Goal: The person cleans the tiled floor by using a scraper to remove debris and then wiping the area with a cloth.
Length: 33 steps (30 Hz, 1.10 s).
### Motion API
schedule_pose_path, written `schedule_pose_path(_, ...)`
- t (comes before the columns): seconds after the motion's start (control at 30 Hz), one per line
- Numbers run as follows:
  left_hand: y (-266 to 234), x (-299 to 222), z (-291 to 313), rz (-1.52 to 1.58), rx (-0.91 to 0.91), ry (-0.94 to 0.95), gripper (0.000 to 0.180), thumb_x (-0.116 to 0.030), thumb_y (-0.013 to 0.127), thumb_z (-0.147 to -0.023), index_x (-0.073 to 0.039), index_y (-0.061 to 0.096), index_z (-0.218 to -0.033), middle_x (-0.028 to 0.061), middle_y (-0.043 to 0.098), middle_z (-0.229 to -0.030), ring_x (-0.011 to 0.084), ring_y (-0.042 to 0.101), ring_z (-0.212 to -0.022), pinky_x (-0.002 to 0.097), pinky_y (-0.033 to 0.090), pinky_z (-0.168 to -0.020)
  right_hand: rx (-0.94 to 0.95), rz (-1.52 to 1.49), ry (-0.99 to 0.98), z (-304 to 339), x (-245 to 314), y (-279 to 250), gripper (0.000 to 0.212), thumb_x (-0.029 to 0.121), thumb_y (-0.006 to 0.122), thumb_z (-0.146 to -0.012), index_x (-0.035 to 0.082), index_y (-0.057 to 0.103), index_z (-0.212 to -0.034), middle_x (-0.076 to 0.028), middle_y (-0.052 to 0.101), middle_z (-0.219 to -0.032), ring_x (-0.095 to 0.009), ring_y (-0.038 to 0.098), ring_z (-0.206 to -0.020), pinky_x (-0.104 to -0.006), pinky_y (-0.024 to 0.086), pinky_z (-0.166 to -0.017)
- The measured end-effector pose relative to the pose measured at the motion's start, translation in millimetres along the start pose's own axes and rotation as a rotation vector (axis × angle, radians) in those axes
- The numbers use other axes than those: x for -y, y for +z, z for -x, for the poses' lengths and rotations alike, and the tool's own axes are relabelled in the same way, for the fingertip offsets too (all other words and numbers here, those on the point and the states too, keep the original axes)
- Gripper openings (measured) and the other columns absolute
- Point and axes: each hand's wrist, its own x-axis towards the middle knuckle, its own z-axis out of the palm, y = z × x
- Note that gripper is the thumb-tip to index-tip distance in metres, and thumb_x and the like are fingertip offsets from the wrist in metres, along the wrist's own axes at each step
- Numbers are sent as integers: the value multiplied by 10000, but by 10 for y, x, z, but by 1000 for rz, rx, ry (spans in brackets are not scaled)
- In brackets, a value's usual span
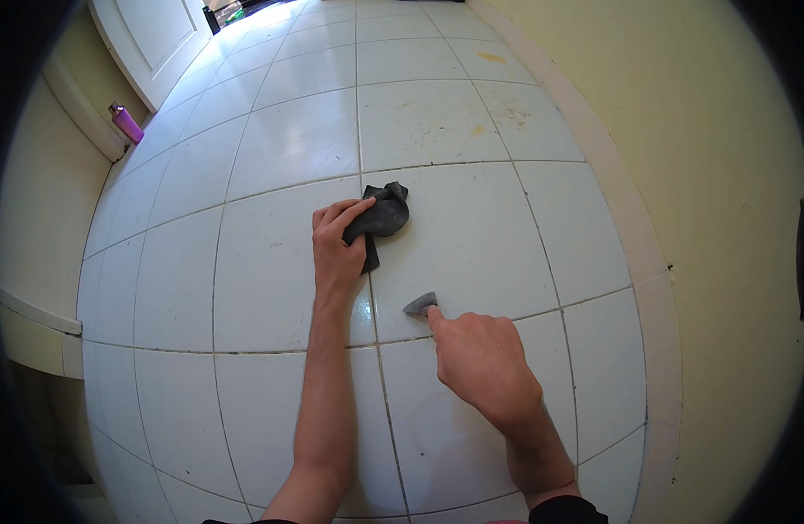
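Note:
A crumpled dark grey cloth (384,215) is gripped in my left hand (336,244), whose fingers curl over its left side as it rests on the white tiled floor (280,279). Closer to me and further right, my right hand (487,360) is closed around a scraper. Only its flat, fan-shaped grey blade (421,305) shows, with my index finger stretched along it; the handle is hidden under my palm. The blade is at or just over the tile, near a grout line. Cloth and blade are apart.
Yellowish stains (491,58) and brown smudges (512,112) mark tiles ahead on the right. A pale yellow wall (716,166) with a tiled skirting runs along the right. At far left stand a purple bottle (126,124) and a white door (153,39).

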Motion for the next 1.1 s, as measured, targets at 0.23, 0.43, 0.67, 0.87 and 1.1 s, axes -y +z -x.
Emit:
schedule_pose_path(0.23, 30, 29, 8, -3, -2, 3, 573, 161, 574, -707, -108, 764, -1176, 60, 717, -1162, 282, 566, -1134, 358, 479, -1025, -25, -1, -17, 6, -19, 28, 379, 78, 567, -919, 61, 686, -1279, -137, 672, -678, -313, 687, -632, -425, 519, -563)
schedule_pose_path(0.43, 6, 14, 3, -7, 12, -9, 578, 165, 571, -709, -111, 764, -1178, 62, 717, -1165, 284, 566, -1142, 358, 478, -1027, 0, -15, -11, 13, 12, -3, 372, 91, 556, -934, 70, 686, -1281, -138, 676, -683, -317, 685, -633, -429, 527, -574)
schedule_pose_path(0.67, 23, 22, 4, -3, 16, -3, 569, 162, 575, -718, -111, 763, -1181, 64, 717, -1168, 284, 564, -1143, 358, 476, -1023, 50, -2, 6, -1, 6, 3, 381, 86, 549, -932, 67, 682, -1288, -138, 668, -669, -319, 678, -620, -424, 518, -556)
schedule_pose_path(0.87, 15, 20, -4, -24, 14, 0, 564, 161, 573, -728, -111, 762, -1184, 63, 718, -1165, 282, 560, -1146, 357, 474, -1026, 6, -2, 0, 14, 9, 16, 394, 70, 568, -916, 53, 676, -1295, -138, 664, -667, -316, 674, -615, -409, 519, -554)
schedule_pose_path(1.1, 17, 16, 1, -13, 18, 0, 579, 166, 563, -714, -112, 763, -1181, 62, 719, -1164, 289, 561, -1140, 363, 471, -1031, -58, 41, -42, 34, 15, 4, 241, 58, 585, -928, -5, 709, -1125, -109, 692, -666, -241, 714, -619, -358, 514, -526)
